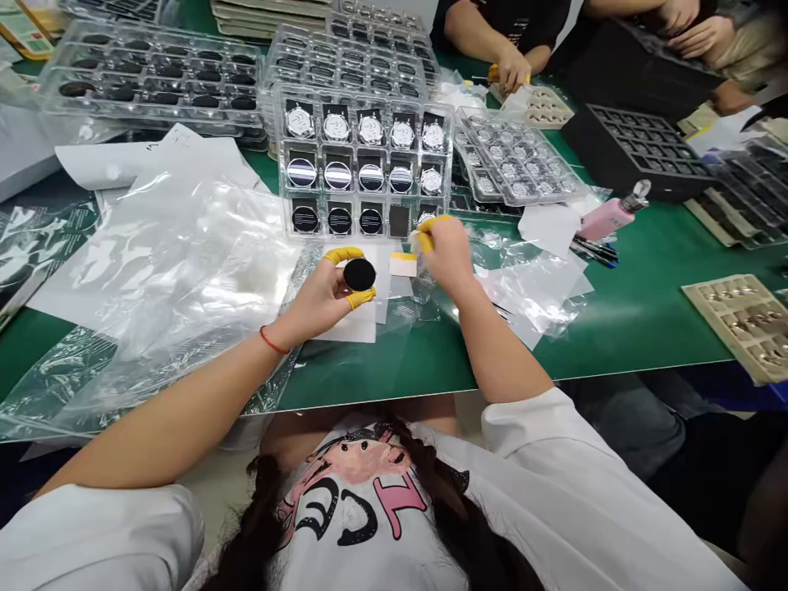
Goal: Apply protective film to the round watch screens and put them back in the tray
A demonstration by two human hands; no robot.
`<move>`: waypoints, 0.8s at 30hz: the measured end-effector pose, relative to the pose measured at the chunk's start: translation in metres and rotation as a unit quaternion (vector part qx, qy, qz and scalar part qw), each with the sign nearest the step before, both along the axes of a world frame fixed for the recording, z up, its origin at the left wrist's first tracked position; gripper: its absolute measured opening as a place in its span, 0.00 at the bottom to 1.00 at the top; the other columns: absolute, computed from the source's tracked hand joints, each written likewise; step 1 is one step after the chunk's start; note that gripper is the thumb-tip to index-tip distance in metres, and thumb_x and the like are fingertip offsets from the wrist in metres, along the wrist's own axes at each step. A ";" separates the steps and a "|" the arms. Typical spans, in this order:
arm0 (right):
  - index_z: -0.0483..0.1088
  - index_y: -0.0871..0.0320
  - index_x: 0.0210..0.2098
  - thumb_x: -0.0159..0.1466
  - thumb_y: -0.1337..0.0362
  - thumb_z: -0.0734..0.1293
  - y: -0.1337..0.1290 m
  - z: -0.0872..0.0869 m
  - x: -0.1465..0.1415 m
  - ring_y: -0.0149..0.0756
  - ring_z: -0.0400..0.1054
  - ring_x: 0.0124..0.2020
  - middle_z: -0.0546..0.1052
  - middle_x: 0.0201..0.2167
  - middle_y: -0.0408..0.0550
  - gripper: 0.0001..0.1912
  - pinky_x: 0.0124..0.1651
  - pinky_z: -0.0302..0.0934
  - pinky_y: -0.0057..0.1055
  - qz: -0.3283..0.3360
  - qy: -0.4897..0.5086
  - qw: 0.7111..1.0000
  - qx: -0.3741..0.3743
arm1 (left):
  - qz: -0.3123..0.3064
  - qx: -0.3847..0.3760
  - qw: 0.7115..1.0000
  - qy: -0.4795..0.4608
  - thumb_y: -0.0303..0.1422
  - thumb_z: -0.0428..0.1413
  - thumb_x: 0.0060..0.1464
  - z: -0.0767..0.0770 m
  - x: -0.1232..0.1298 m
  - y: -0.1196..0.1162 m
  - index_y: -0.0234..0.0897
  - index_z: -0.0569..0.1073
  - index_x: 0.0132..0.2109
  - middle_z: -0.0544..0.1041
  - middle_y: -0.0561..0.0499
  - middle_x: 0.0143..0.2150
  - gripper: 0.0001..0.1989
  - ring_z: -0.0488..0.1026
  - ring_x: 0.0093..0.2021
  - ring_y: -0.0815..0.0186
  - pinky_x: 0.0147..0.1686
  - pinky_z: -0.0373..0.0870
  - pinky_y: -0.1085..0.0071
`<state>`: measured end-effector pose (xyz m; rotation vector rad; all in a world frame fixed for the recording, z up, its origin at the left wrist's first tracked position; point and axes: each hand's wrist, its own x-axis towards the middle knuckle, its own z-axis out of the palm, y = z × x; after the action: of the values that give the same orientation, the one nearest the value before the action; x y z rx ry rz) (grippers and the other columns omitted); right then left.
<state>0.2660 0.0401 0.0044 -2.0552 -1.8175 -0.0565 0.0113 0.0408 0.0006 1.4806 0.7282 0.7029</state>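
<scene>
A round, matte black disc (359,275) with a thin, pale rim is held by its edge, its dark face showing. Beyond it, a clear tray (282,197) slopes up toward the far side, its compartments bearing silvery dials and glossy black rounds.

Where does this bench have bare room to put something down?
Widest: green tabletop between the pink bottle and the beige moulded tray. A narrow strip lies between the white papers and the front edge. Crowded: left, under clear plastic bags; behind, with clear compartmented trays.
</scene>
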 end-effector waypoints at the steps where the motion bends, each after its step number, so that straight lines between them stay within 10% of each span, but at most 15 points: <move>1: 0.72 0.58 0.38 0.66 0.66 0.60 -0.006 0.007 -0.004 0.47 0.65 0.44 0.75 0.39 0.56 0.09 0.47 0.60 0.46 0.005 0.007 0.999 0.048 | 0.001 0.000 1.000 -0.004 0.32 0.65 0.47 0.000 0.000 0.000 0.39 0.61 0.54 0.76 0.54 0.35 0.29 0.78 0.35 0.67 0.37 0.74 0.70; 8: 0.74 0.52 0.38 0.68 0.62 0.64 -0.046 0.012 -0.081 0.38 0.63 0.44 0.75 0.40 0.47 0.06 0.49 0.60 0.40 0.326 0.040 0.926 0.189 | -0.007 0.032 0.999 0.018 0.29 0.64 0.45 0.002 -0.001 -0.001 0.37 0.64 0.54 0.76 0.53 0.36 0.29 0.75 0.32 0.69 0.29 0.68 0.74; 17: 0.75 0.52 0.43 0.69 0.63 0.63 -0.030 -0.004 -0.080 0.34 0.62 0.39 0.72 0.36 0.47 0.09 0.42 0.59 0.37 0.276 0.095 0.908 0.299 | 0.042 -0.029 0.996 -0.078 0.31 0.67 0.45 0.005 -0.001 0.001 0.40 0.63 0.53 0.77 0.55 0.35 0.30 0.78 0.37 0.68 0.40 0.74 0.71; 24: 0.77 0.49 0.40 0.69 0.62 0.63 -0.039 -0.012 -0.098 0.36 0.62 0.41 0.73 0.36 0.46 0.10 0.43 0.58 0.37 0.289 0.025 0.911 0.293 | 0.027 0.024 0.999 -0.018 0.25 0.66 0.45 0.000 -0.003 0.002 0.40 0.67 0.53 0.75 0.56 0.32 0.28 0.72 0.28 0.72 0.26 0.66 0.76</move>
<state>0.1685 0.0013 -0.0076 -1.0636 -1.9904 -0.3345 0.0079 0.0432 0.0011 1.4928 0.7303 0.7903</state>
